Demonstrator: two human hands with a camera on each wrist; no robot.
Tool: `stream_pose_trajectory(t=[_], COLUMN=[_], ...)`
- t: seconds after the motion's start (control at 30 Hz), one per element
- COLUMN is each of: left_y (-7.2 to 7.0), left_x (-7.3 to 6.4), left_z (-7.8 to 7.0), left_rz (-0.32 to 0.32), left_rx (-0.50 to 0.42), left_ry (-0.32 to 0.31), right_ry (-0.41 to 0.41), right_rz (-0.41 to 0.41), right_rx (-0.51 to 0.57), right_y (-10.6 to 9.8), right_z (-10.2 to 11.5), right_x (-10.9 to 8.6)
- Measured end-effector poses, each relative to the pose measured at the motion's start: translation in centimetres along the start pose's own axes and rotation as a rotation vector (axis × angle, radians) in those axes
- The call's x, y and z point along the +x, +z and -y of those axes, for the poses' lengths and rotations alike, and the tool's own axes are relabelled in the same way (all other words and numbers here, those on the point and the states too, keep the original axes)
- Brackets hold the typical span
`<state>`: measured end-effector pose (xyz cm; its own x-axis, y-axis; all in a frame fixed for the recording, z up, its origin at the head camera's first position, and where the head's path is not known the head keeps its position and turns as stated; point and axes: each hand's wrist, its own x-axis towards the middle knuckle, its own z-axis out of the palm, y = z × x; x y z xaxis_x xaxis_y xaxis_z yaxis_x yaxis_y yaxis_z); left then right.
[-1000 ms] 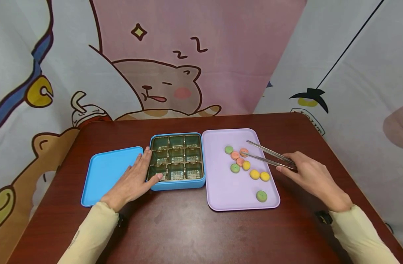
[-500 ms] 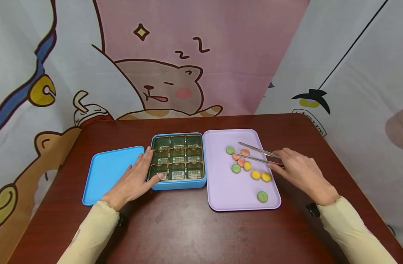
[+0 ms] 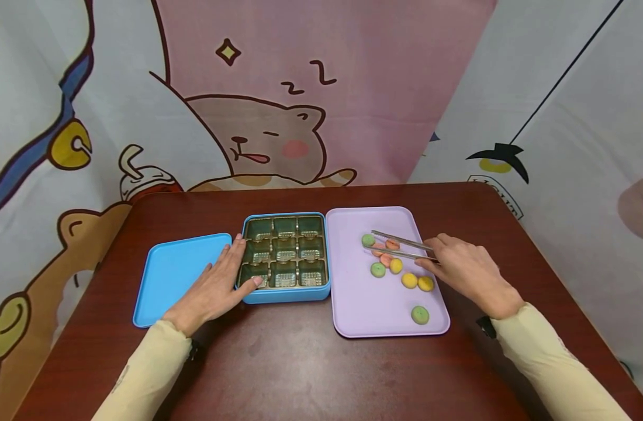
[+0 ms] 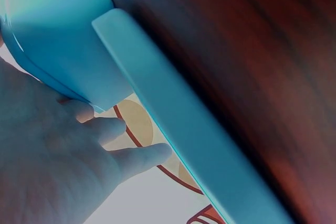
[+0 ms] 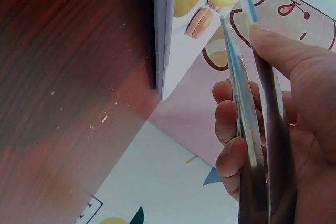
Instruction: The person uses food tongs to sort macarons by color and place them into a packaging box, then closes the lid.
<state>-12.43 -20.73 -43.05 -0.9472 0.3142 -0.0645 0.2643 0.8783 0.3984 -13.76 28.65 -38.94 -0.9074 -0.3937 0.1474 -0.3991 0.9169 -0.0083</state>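
My right hand [image 3: 466,270] grips a pair of metal tongs [image 3: 405,240], seen close up in the right wrist view. The tong tips stand apart, one either side of the far green macaron [image 3: 367,240]; whether they touch it, I cannot tell. Beside it on the lilac tray [image 3: 363,310] lie pink macarons [image 3: 392,244], yellow macarons [image 3: 409,280] and more green ones [image 3: 419,315]. My left hand [image 3: 208,292], fingers straight, rests against the left side of the blue box [image 3: 287,296], thumb on its near left corner. A gold insert [image 3: 284,257] with several bare compartments fills the box.
A flat blue lid [image 3: 176,278] lies left of the box, partly behind my left hand and forearm. The tray's left edge sits right alongside the box. All stand on a dark brown table [image 3: 295,368], with a printed cloth [image 3: 379,70] hanging behind its far edge.
My right hand has moved left with the tongs, their tips passing from the pink macarons to the far green one and drawing closer together. My left hand stays on the box.
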Motion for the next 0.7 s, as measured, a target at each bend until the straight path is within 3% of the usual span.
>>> stream_pose_trajectory(t=[0.43,0.7], left_y=[-0.06,-0.30], left_x=[0.05,-0.02], left_z=[0.11,0.52], left_rz=[0.004,0.015], left_rx=[-0.007,-0.013], left_ry=[0.000,0.008], right_ry=[-0.027,-0.023], right_rz=[-0.043,-0.025], right_rx=[-0.038,-0.050], right_y=[0.66,0.60], right_z=[0.20,0.20], right_x=[0.63,0.99])
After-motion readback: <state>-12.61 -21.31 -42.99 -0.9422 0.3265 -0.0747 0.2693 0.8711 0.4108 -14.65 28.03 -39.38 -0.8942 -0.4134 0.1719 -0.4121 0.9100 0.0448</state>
